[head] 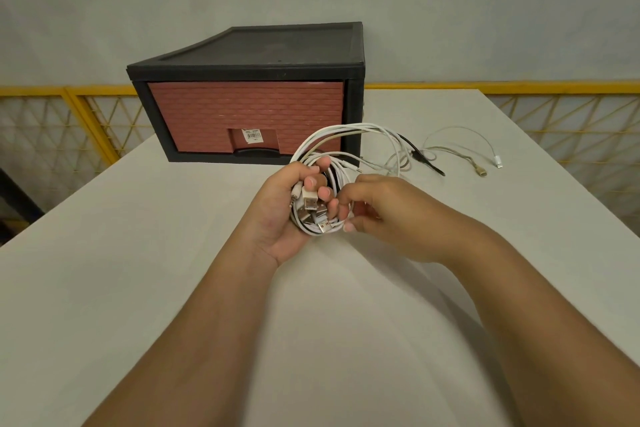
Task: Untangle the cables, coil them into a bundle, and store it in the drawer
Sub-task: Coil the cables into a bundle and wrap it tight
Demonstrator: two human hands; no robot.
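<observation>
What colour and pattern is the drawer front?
Drawer front: reddish-brown brick pattern, seen best in the head view.

Gripping coiled cables (333, 180) in left hand (287, 208), with USB plugs bunched at the fingers. Pinching a white strand with right hand (377, 215). Loose ends (420, 157) trailing right across white table (173, 253). Behind: closed brick-patterned drawer (242, 111) in black cabinet (249, 52), yellow railing (554, 86).

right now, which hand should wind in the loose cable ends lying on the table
The right hand: the left hand grips the coiled white and black cables, and the loose tails trail across the white table on its side.
</observation>
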